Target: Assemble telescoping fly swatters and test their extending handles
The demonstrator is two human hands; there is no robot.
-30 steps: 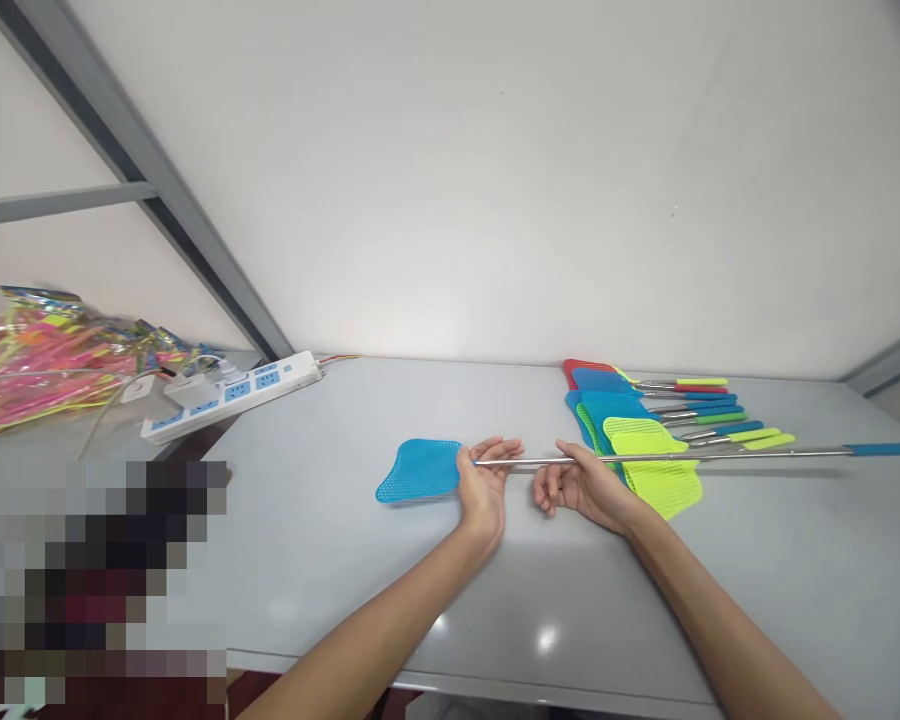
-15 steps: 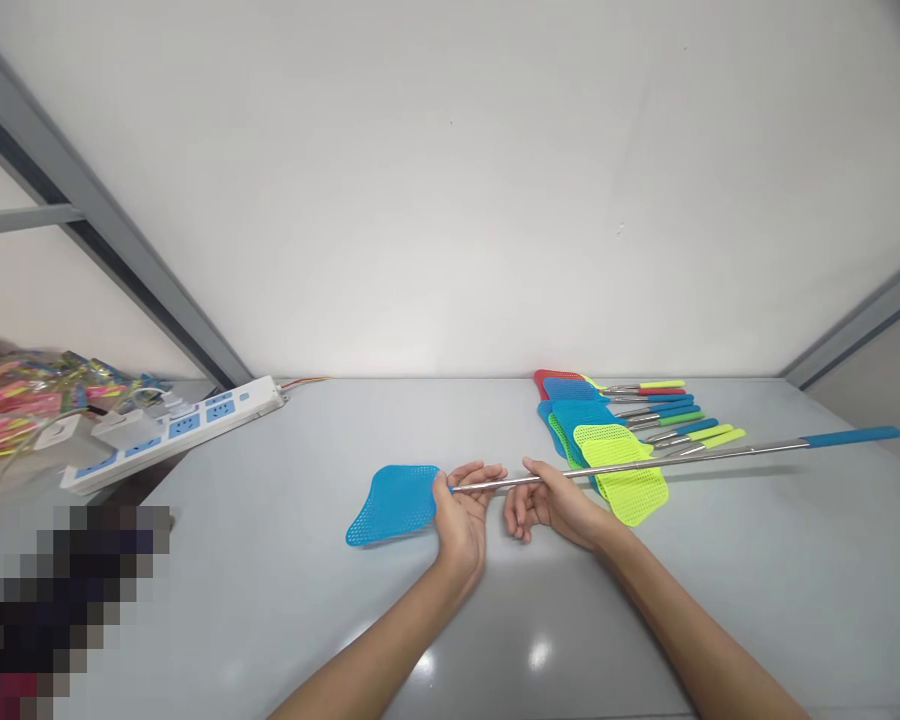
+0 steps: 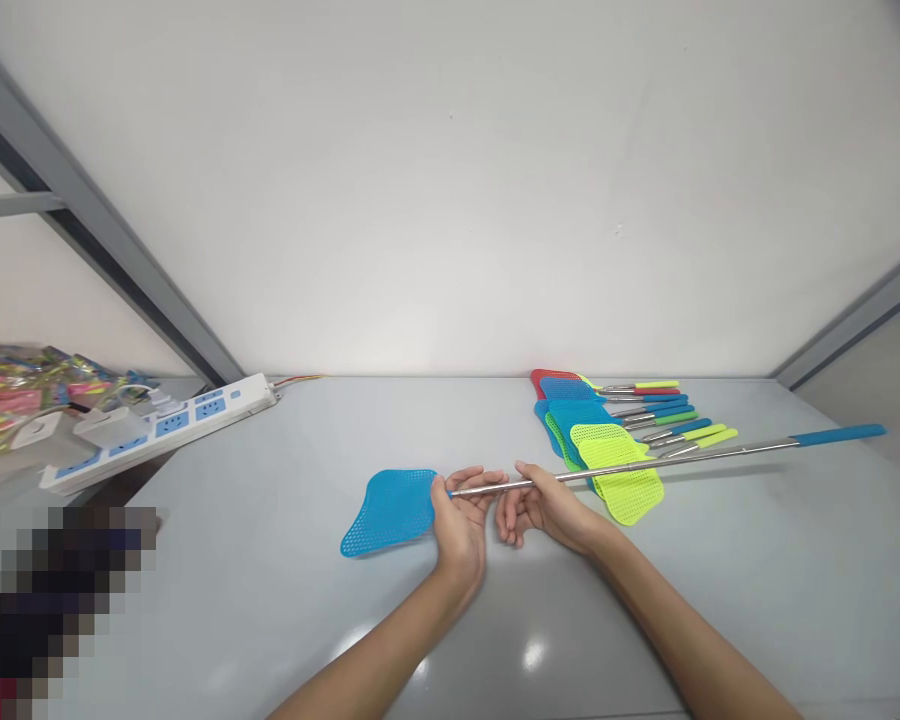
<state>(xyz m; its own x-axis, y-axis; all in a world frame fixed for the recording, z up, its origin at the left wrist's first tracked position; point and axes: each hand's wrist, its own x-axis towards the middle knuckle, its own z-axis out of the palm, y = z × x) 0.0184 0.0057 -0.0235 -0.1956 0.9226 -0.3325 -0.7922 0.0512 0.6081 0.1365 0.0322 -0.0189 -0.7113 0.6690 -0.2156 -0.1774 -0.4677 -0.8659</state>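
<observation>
A blue fly swatter [image 3: 391,510] with a long extended metal rod and a blue grip lies across both my hands, head to the left. My left hand [image 3: 461,520] holds it where the rod meets the head, thumb on top and fingers beneath. Farther along the rod, my right hand [image 3: 544,505] grips it between thumb and curled fingers. The rod passes above a pile of fly swatters [image 3: 622,480] in yellow, blue, green and red, whose shorter handles point right.
A white power strip [image 3: 187,425] with plugged-in adapters lies at the left on the grey table [image 3: 285,590]. Behind it are colourful items in clear plastic [image 3: 30,390]. A white wall [image 3: 450,220] closes off the back, and grey metal frame bars [image 3: 127,240] stand at the sides.
The swatter's head has dipped slightly, and its grip end sits a little farther left in view. Both hands keep their hold. The whole view has shifted slightly.
</observation>
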